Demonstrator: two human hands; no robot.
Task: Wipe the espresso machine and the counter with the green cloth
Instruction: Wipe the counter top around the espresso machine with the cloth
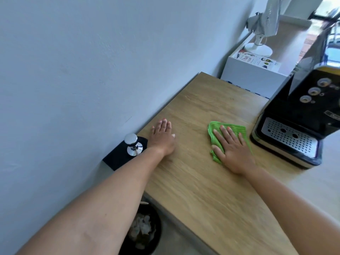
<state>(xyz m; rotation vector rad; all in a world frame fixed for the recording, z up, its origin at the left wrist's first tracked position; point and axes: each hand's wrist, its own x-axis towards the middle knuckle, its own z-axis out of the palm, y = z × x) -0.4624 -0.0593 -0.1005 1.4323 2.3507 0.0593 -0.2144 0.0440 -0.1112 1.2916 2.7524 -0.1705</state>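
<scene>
Head view, right fingers (228, 134): straight and spread, pressed flat on the green cloth (214, 127); none curl round it.
Right hand (233, 150): palm down, covering most of the cloth on the desk (202, 190).
Green cloth: bunched flat; long axis runs roughly away from you, in line with the hand.
Key relation: the espresso machine (298, 115) stands near the cloth, to the right of your right hand, drip tray (288, 137) facing it. Your right hand is the nearer one.
Left hand (161, 138): flat on bare desk, holding nothing, well apart from the cloth.
Outward left: tamper (133, 144) on a black mat (117, 159), by the wall.
Next move, judged: sweep rightward toward the machine base.
</scene>
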